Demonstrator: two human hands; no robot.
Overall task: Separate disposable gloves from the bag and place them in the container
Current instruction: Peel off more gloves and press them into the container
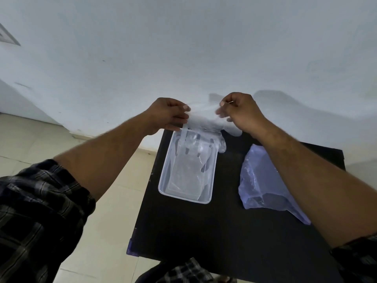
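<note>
A thin clear disposable glove [205, 120] is stretched between my two hands above the far end of the container. My left hand [169, 115] pinches its left edge and my right hand [239, 111] pinches its right edge. Its fingers hang down toward the container. The clear rectangular plastic container [163, 180] lies on the black table [204, 231] and holds flat clear gloves [187, 162]. One glove's tip droops over the container's far right rim. The pale blue plastic bag [259, 180] lies crumpled on the table to the right, partly under my right forearm.
The black table is small; its left edge runs close beside the container, with tiled floor [114, 190] below. A white wall [183, 58] rises just behind the table. My plaid sleeves frame the lower corners.
</note>
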